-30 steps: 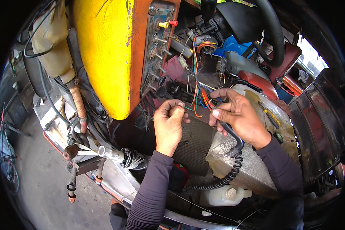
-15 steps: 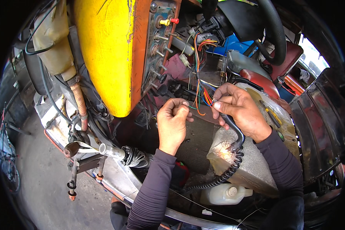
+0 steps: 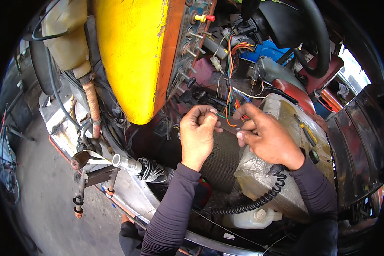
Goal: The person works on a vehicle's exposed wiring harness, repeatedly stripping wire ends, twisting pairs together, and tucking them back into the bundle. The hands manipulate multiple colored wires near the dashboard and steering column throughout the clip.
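Observation:
My left hand (image 3: 198, 133) is closed in a pinch on the end of a green wire (image 3: 220, 114). Facing it, my right hand (image 3: 266, 135) has its thumb and fingers drawn together. A thin, pin-like tip shows between them, but its kind is unclear. An orange wire (image 3: 228, 118) with a curled end hangs between the two hands, part of a bundle of coloured wires (image 3: 230, 77) coming down from above. A black coiled cord (image 3: 260, 202) runs up to beneath my right wrist; its upper end is hidden there.
A yellow panel (image 3: 130, 55) and a row of switches (image 3: 191, 51) stand left of the wires. The steering wheel (image 3: 322, 38) is at upper right. Pliers (image 3: 308, 130) with yellow handles lie on a silvery cover (image 3: 254, 168). A whitish jug (image 3: 258, 216) sits below.
My right hand has moved slightly down and turned, and its fingers have left the wire bundle. The black curved piece below it has gone from sight. The view has shifted slightly.

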{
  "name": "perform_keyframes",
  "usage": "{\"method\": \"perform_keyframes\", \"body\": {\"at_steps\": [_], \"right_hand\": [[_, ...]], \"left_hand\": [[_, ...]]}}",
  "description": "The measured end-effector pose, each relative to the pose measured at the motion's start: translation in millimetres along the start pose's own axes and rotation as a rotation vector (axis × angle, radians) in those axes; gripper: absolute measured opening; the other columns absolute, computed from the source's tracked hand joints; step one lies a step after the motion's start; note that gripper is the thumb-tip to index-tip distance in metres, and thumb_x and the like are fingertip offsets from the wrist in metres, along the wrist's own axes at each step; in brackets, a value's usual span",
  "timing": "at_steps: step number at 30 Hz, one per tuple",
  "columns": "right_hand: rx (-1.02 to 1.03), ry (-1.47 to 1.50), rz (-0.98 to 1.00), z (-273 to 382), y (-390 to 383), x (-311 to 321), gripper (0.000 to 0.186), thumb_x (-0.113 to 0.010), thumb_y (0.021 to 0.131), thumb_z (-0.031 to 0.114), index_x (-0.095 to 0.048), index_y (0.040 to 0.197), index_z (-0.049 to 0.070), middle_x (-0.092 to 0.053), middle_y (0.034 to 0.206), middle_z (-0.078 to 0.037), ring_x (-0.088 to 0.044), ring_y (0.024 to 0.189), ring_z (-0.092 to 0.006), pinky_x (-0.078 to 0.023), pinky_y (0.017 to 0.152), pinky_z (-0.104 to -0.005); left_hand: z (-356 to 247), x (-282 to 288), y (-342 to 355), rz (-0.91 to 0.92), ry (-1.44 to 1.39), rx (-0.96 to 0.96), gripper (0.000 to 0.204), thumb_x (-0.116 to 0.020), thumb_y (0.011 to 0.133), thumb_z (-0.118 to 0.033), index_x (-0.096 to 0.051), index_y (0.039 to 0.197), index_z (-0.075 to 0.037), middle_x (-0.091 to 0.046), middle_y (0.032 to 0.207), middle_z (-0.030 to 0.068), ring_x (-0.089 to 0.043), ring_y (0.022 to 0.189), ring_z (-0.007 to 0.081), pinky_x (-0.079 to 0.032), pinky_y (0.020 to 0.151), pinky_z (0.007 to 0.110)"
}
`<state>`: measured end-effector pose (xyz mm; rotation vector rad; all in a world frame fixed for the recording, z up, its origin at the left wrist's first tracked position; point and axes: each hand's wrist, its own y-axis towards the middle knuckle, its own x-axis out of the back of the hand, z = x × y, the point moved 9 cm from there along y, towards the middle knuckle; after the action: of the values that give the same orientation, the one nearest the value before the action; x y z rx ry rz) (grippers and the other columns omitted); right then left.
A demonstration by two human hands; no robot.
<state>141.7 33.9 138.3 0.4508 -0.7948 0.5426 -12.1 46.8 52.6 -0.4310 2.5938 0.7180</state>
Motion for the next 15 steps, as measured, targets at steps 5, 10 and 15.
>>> {"method": "perform_keyframes", "body": {"at_steps": [5, 10, 15], "right_hand": [[-0.023, 0.133, 0.001, -11.0, 6.4, -2.5, 0.016, -0.063, 0.094, -0.003, -0.055, 0.108, -0.001, -0.073, 0.078, -0.014, -0.071, 0.076, -0.0203, -0.053, 0.072, -0.0368], [-0.052, 0.207, -0.005, -16.6, 5.1, -2.2, 0.014, -0.060, 0.096, -0.005, -0.056, 0.109, 0.000, -0.070, 0.077, -0.010, -0.067, 0.073, -0.0143, -0.052, 0.069, -0.0332], [0.045, 0.188, -0.128, 38.9, -10.2, 39.6, 0.027, -0.060, 0.096, -0.003, -0.057, 0.123, 0.000, -0.067, 0.078, -0.006, -0.063, 0.070, -0.0132, -0.050, 0.066, -0.0319]], "left_hand": [[0.2, 1.0, 0.2, -0.010, -0.017, -0.003, 0.013, -0.064, 0.102, -0.009, -0.067, 0.102, 0.004, -0.068, 0.085, 0.0044, -0.067, 0.073, 0.0105, -0.060, 0.065, 0.029], [2.7, 1.6, 0.8, 0.001, 0.027, -0.008, 0.013, -0.061, 0.102, -0.008, -0.068, 0.102, 0.003, -0.067, 0.089, 0.0057, -0.068, 0.076, 0.0141, -0.061, 0.067, 0.031], [3.9, 3.0, -2.2, 0.007, 0.018, 0.012, 0.014, -0.060, 0.102, -0.008, -0.067, 0.103, 0.003, -0.067, 0.090, 0.0059, -0.067, 0.077, 0.0142, -0.061, 0.069, 0.032]]}}
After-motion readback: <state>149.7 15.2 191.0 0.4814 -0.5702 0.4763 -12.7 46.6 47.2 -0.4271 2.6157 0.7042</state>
